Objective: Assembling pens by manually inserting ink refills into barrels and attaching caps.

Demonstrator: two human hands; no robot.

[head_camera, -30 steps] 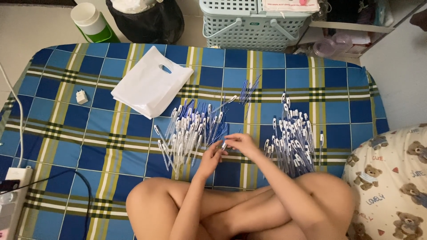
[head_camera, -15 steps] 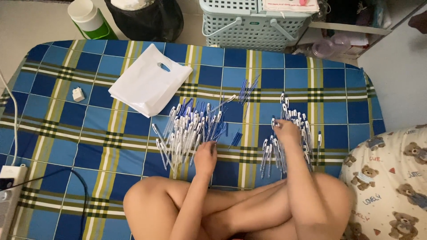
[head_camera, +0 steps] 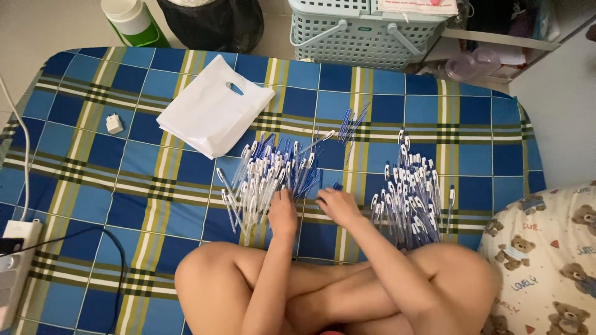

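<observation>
Sorting pens cross-legged on a plaid mat

Both hands sit near the mat's [head_camera: 124,205] front edge, between two pen heaps: the left hand [head_camera: 282,214] rests on the loose pile [head_camera: 267,177] at the middle, fingers curled down onto a few pens, though I can't tell if it's actually pinching one. The right hand [head_camera: 338,205] lies just beside that pile, fingers bent loosely; can't tell if it holds anything. The tidier pile [head_camera: 410,192] sits toward the right edge, a few refills [head_camera: 351,124] further back, a white bag [head_camera: 214,111] toward the back-left. My guess at the risk: a stray knee or wrist nudges the piles together and mixes them.
</observation>
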